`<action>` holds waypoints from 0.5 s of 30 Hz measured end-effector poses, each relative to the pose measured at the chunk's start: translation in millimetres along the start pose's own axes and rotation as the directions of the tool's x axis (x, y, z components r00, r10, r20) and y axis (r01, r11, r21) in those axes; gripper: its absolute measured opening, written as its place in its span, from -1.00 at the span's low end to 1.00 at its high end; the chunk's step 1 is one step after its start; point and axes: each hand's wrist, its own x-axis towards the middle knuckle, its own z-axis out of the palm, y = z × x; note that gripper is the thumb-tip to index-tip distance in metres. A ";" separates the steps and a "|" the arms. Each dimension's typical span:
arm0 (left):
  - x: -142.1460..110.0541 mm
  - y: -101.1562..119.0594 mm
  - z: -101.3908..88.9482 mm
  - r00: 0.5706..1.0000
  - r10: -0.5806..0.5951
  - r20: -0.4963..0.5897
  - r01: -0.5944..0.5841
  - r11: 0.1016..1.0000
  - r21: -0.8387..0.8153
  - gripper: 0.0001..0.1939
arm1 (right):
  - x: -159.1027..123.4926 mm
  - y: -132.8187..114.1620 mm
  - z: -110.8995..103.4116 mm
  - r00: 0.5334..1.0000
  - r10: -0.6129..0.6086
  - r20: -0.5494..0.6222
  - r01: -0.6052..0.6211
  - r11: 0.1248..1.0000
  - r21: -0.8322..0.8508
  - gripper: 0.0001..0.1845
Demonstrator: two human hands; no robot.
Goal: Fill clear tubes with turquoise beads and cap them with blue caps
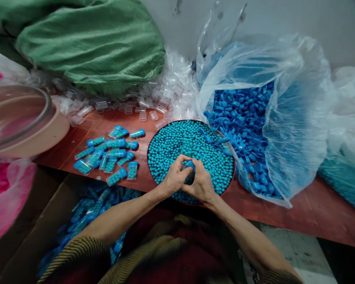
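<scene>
My left hand (175, 176) and my right hand (201, 182) meet above a round tray of small teal balls (171, 142). Between their fingertips is a small container with a blue cap (190, 165); its lower part is mostly hidden by the fingers. Both hands are closed on it. A few loose blue caps (214, 139) lie on the balls at the tray's right side. Left of the tray, several clear tubes filled with teal balls and capped in blue (115, 153) lie in a loose pile on the reddish table.
An open plastic bag (296, 130) of blue caps (242, 114) slumps right of the tray. Empty clear tubes (171, 86) heap behind, beside a green sack (94, 47). Peach basins (57, 128) stand left. Below the table edge, a box (51, 213) holds filled tubes.
</scene>
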 end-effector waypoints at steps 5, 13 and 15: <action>-4.7 4.7 -40.3 0.989 0.147 -0.020 -0.127 0.910 0.396 -0.74 | 6.9 -8.1 -7.6 0.977 0.010 0.214 0.001 0.999 -0.050 -0.26; -27.5 11.6 -144.7 0.819 0.359 -0.449 0.324 0.357 0.876 -0.61 | 52.9 79.1 -47.5 0.973 0.195 0.125 -0.114 0.874 -0.472 -0.71; -21.0 9.5 -137.3 0.796 0.433 -0.423 0.319 0.293 0.901 -0.64 | 65.6 93.2 -51.3 0.963 0.216 0.160 -0.092 0.824 -0.559 -0.75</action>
